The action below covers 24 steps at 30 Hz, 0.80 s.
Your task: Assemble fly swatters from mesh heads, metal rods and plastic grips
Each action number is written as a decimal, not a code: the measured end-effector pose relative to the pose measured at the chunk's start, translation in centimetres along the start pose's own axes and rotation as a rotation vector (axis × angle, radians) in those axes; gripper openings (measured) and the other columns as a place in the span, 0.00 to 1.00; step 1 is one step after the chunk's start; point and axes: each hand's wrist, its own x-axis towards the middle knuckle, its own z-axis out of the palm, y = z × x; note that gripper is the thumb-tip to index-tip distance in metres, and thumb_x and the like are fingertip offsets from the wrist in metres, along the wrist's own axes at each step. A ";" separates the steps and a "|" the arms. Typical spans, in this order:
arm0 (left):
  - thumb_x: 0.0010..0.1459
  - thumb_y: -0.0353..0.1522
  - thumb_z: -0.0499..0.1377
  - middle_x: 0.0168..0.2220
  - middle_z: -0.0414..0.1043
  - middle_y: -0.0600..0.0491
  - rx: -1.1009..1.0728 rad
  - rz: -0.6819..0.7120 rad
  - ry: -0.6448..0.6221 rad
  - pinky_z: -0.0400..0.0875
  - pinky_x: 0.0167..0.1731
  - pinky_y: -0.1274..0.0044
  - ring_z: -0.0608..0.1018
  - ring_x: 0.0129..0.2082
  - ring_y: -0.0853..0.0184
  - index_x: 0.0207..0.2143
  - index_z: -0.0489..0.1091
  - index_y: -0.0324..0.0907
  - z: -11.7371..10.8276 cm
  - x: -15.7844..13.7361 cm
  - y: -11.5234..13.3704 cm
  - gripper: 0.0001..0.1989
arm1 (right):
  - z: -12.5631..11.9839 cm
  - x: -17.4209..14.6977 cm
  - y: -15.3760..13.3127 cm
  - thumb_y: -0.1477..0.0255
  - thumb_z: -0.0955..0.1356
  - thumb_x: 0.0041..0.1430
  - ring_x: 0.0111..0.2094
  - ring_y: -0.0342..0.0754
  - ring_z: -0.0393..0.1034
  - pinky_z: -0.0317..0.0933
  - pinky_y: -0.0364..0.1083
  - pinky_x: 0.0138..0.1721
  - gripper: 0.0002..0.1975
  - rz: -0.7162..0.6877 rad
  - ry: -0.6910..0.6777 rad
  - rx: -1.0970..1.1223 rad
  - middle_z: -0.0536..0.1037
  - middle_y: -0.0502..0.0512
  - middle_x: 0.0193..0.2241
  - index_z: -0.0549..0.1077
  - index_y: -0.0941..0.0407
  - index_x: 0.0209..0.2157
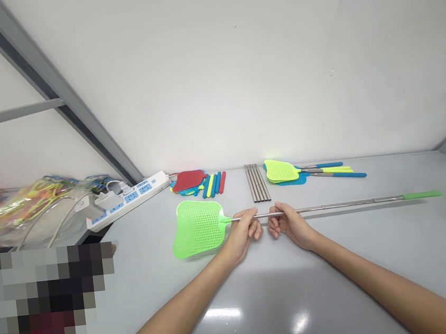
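A green fly swatter [200,228] with a long extended metal rod and a green grip [421,195] lies crosswise in both my hands, a little above the table. Near the swatter's head, my left hand [245,234] pinches the rod between thumb and fingers. My right hand [288,225] grips the same rod slightly farther right, fingers curled around it. Just behind the hands lie several bare metal tubes [257,183] side by side. To their left are a red swatter head [188,180] stacked on others and several coloured handle grips [214,185].
Assembled fly swatters [283,171] with yellow and blue handles are piled at the back right. A white power strip [130,198] with plugs lies at the left, beside plastic bags [31,203] of colourful items. The wall [238,80] bounds the grey table [339,282] behind.
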 end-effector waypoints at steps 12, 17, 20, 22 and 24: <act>0.49 0.34 0.56 0.09 0.48 0.63 -0.094 -0.023 0.024 0.52 0.18 0.80 0.57 0.11 0.77 0.14 0.52 0.40 0.1 0.1 0.2 0.17 | 0.1 -0.1 -0.2 0.63 0.54 0.56 0.15 0.44 0.59 0.51 0.44 0.22 0.22 0.019 0.008 0.031 0.59 0.49 0.11 0.62 0.58 0.14; 0.49 0.34 0.56 0.09 0.48 0.63 -0.091 -0.025 0.023 0.52 0.18 0.80 0.57 0.11 0.78 0.15 0.51 0.40 0.1 0.1 0.3 0.18 | 0.0 0.0 -0.3 0.63 0.54 0.55 0.16 0.44 0.59 0.52 0.44 0.23 0.21 0.022 0.002 0.038 0.60 0.49 0.11 0.62 0.58 0.14; 0.49 0.35 0.56 0.10 0.49 0.63 -0.081 -0.025 0.013 0.53 0.19 0.80 0.58 0.12 0.78 0.15 0.52 0.40 0.2 0.0 0.4 0.17 | -0.1 0.0 -0.2 0.62 0.54 0.55 0.16 0.44 0.60 0.52 0.44 0.23 0.21 0.017 -0.006 0.043 0.60 0.49 0.11 0.62 0.58 0.15; 0.49 0.37 0.55 0.10 0.49 0.63 -0.072 -0.028 0.018 0.53 0.19 0.80 0.58 0.12 0.78 0.16 0.53 0.40 0.2 0.0 0.4 0.16 | -0.1 -0.1 -0.3 0.62 0.54 0.55 0.16 0.44 0.59 0.52 0.44 0.23 0.21 0.013 -0.006 0.050 0.60 0.49 0.12 0.62 0.57 0.15; 0.49 0.38 0.55 0.10 0.49 0.63 -0.066 -0.033 0.032 0.53 0.18 0.81 0.58 0.12 0.78 0.17 0.55 0.40 0.3 -0.1 0.3 0.16 | -0.1 -0.1 -0.3 0.62 0.55 0.55 0.16 0.43 0.59 0.52 0.44 0.23 0.21 0.012 -0.002 0.056 0.60 0.49 0.12 0.62 0.57 0.15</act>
